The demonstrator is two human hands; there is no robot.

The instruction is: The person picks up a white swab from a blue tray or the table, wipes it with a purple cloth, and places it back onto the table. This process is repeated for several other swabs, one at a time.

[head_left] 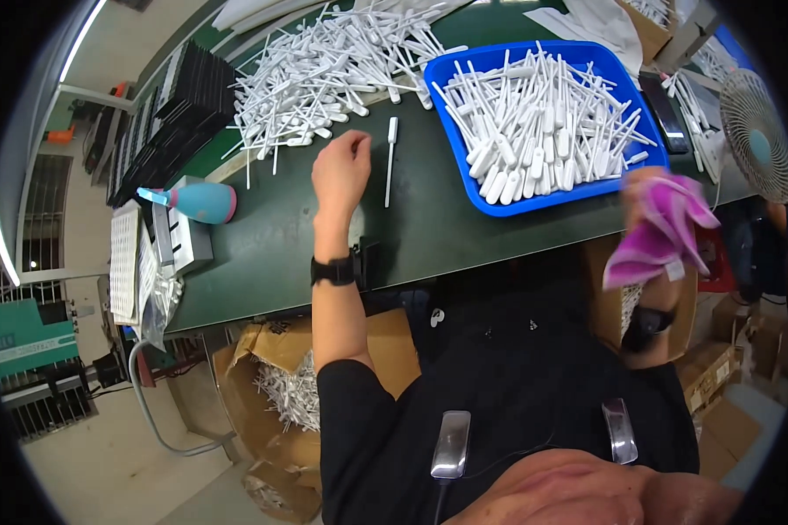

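My left hand (pixel 341 171) is held over the green tabletop with its fingers curled in, and no item shows in it. Just to its right lies a single white plastic stick (pixel 390 157) with a thick handle end and a thin stem. At the right, near the table's front edge, my right hand (pixel 643 188) grips a bunched purple cloth (pixel 661 232); motion blurs the hand, and the cloth hangs down from it. A blue tray (pixel 499 209) heaped with similar white sticks (pixel 543 131) stands between my hands, farther back. A loose pile of white sticks (pixel 315 74) lies beyond my left hand.
Stacked black trays (pixel 179 96) stand at the far left, with a blue-and-pink spray bottle (pixel 203 202) nearer. A fan (pixel 757 136) is at the right edge beside a dark flat device (pixel 664 114). Below the table sits a cardboard box (pixel 385 346) with more white pieces.
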